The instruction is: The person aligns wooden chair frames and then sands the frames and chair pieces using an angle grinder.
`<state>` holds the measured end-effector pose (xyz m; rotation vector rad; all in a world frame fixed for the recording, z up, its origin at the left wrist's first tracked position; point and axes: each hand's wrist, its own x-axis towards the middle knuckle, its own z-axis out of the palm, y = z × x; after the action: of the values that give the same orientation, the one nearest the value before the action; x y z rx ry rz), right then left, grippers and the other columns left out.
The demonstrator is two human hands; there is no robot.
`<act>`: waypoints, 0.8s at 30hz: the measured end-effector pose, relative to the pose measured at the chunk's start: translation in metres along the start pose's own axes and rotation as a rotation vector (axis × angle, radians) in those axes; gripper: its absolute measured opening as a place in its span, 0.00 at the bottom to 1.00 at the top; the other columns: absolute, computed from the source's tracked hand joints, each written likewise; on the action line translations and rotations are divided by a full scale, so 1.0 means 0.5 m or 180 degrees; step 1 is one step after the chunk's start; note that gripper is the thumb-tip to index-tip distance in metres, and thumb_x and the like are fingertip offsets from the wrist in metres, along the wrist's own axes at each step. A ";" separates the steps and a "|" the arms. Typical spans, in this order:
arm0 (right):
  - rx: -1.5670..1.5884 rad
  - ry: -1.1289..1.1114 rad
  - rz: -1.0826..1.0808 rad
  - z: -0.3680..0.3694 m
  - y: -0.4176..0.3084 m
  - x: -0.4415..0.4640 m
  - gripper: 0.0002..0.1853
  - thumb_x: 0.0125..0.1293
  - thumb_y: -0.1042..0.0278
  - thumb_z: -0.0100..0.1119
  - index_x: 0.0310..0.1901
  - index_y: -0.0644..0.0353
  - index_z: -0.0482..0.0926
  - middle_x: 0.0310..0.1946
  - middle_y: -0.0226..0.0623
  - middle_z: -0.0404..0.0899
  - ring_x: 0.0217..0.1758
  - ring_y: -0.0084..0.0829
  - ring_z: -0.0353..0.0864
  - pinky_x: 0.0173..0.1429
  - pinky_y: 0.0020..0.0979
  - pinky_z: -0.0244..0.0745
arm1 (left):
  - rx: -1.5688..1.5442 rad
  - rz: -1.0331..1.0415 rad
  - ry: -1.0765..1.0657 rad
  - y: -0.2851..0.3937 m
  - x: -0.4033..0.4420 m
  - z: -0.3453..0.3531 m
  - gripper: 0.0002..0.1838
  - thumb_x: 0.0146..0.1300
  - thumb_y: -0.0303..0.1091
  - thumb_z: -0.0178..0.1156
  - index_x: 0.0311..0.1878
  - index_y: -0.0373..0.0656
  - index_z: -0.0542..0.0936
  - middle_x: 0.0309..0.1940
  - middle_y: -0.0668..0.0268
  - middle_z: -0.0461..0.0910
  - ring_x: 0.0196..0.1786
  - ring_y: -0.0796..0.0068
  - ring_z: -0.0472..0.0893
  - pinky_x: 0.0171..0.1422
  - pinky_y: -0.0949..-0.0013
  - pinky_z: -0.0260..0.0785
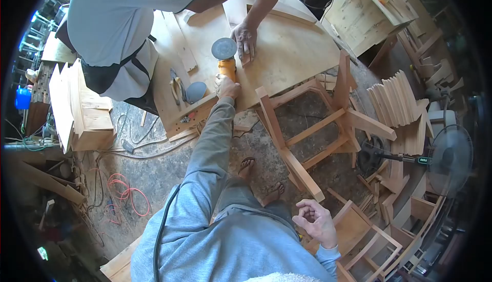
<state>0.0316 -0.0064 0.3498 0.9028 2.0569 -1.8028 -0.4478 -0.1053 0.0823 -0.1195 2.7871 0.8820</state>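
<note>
My left hand (227, 87) is wrapped round the orange body of an angle grinder (227, 70). Its round grey disc (224, 49) faces up above the near part of a plywood-topped table (287, 51). Pliers (178, 90) and a loose round grey disc (196, 92) lie on the tabletop to the left of that hand. Low on the right, my right hand (316, 222) hangs in the air with loosely bent fingers and nothing in it. An unfinished wooden chair frame (288, 141) stands between that hand and the table.
Two people work across the table; one person's hand (246, 41) presses on the wood near the disc. Cables and a red hose (128, 192) lie on the floor at left. A fan (448, 156), stacked curved wooden pieces (394, 100) and wooden frames (369, 246) stand at right.
</note>
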 end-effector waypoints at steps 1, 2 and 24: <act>-0.0061 0.0022 0.0013 0.002 0.001 0.003 0.21 0.64 0.66 0.77 0.54 0.65 0.81 0.30 0.28 0.81 0.33 0.16 0.80 0.42 0.25 0.80 | 0.0078 -0.0013 -0.0037 -0.002 0.001 0.000 0.43 0.54 0.40 0.75 0.67 0.25 0.66 0.66 0.38 0.72 0.69 0.42 0.76 0.70 0.52 0.75; -0.0112 0.0028 0.0042 0.002 -0.001 0.007 0.21 0.64 0.65 0.77 0.54 0.65 0.81 0.30 0.29 0.82 0.33 0.17 0.80 0.42 0.25 0.80 | 0.0043 -0.0061 -0.0079 -0.003 0.005 -0.001 0.42 0.53 0.39 0.74 0.66 0.25 0.67 0.65 0.38 0.74 0.68 0.43 0.77 0.70 0.52 0.75; 0.0468 -0.0295 -0.0114 0.020 0.106 -0.093 0.27 0.63 0.73 0.76 0.62 0.64 0.76 0.49 0.35 0.84 0.52 0.24 0.85 0.59 0.29 0.83 | -0.3839 0.0338 -0.2231 -0.052 -0.582 -0.219 0.36 0.57 0.28 0.77 0.68 0.37 0.73 0.52 0.65 0.83 0.51 0.73 0.84 0.58 0.68 0.78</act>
<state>0.0975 -0.0267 0.3319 0.8075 1.9167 -1.9973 -0.1806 -0.1861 0.2215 0.1350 1.3610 2.0025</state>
